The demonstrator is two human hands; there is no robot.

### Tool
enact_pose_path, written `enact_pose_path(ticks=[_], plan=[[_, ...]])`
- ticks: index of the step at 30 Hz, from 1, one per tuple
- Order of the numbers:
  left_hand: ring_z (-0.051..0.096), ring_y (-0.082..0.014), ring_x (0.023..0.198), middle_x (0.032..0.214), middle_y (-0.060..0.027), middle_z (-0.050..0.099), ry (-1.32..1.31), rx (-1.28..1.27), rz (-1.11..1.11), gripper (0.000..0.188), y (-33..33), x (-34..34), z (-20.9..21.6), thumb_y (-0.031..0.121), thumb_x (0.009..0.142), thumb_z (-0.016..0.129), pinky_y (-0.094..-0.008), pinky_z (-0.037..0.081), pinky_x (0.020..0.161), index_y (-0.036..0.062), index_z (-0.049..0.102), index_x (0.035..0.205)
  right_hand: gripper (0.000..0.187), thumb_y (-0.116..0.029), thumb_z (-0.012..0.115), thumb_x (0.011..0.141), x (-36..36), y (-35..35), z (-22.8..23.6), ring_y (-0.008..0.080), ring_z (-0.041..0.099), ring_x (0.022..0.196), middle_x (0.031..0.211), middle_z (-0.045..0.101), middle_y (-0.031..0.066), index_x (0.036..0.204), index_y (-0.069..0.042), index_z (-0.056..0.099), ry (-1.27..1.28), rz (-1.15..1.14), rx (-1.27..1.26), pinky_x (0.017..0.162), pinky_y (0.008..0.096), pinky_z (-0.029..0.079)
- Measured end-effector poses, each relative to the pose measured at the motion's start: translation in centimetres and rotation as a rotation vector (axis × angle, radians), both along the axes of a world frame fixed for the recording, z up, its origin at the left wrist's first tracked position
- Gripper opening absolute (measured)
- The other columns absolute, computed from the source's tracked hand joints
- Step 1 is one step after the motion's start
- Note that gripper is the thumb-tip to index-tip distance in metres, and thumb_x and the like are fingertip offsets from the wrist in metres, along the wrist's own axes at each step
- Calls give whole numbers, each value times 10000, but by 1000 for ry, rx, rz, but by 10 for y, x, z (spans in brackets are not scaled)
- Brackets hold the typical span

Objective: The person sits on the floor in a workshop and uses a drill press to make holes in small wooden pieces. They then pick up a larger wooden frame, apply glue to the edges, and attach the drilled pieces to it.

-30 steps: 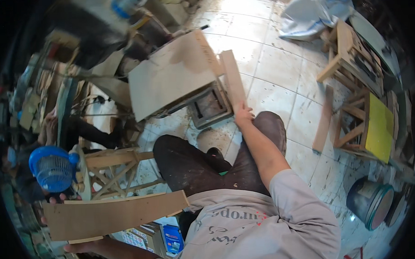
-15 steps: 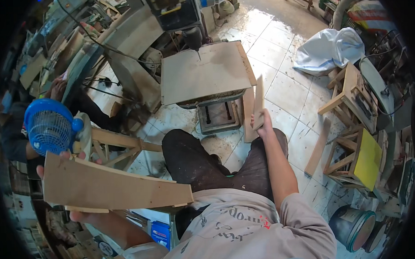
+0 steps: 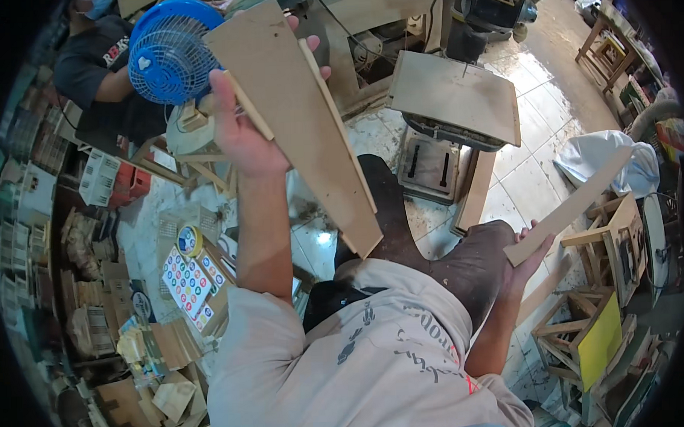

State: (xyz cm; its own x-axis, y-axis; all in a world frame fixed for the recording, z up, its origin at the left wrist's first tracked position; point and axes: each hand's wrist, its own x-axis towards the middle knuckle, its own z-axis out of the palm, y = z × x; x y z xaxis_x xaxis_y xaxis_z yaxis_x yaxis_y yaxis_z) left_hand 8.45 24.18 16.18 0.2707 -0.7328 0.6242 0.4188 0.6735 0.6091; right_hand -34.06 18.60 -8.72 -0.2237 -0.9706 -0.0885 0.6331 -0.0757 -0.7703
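My left hand (image 3: 251,145) grips a tapered brown wooden board (image 3: 297,113) from beneath, with fingers showing past both edges. Pale wood strips (image 3: 339,134) run along the board's sides, and its narrow end points down toward my lap. Out to the right, my right hand (image 3: 526,266) is closed round the near end of a long, narrow wooden board (image 3: 571,205), which slants up and away. The two boards are well apart. Ahead of my knees stands a drilling machine with a flat wooden table (image 3: 455,96); neither hand touches it.
A blue fan (image 3: 172,57) stands at the left, near a seated co-worker (image 3: 96,71). Wooden stools, one with a yellow top (image 3: 599,340), and a white sack (image 3: 607,159) are on the right. Wood offcuts (image 3: 166,347) pile up at lower left.
The view has turned left. The tapered board has swung from nearly level to a steep slant, raised in my left hand. My right hand has tipped the narrow board outward to the right.
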Motion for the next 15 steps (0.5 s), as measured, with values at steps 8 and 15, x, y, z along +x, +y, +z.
enact_pose_path(ticks=[8, 15], plan=[[413, -357, 1306, 1462, -171, 367, 78, -22, 23, 695, 7, -8, -17, 547, 986, 310, -525, 430, 1003, 61, 271, 1481, 569, -352, 603, 884, 95, 52, 87, 182, 511, 877, 1200, 463, 146, 1292, -62, 334, 343, -66, -393, 721, 293, 477], [463, -308, 1269, 1447, -146, 402, 151, -27, -7, 674, 6, -32, -3, 535, 994, 305, -464, 441, 1004, 56, 294, 1469, 768, -220, 738, 771, 136, 67, 52, 299, 500, 1154, 1313, 449, 189, 1387, 5, 339, 633, 207, -689, 1003, 405, 392]])
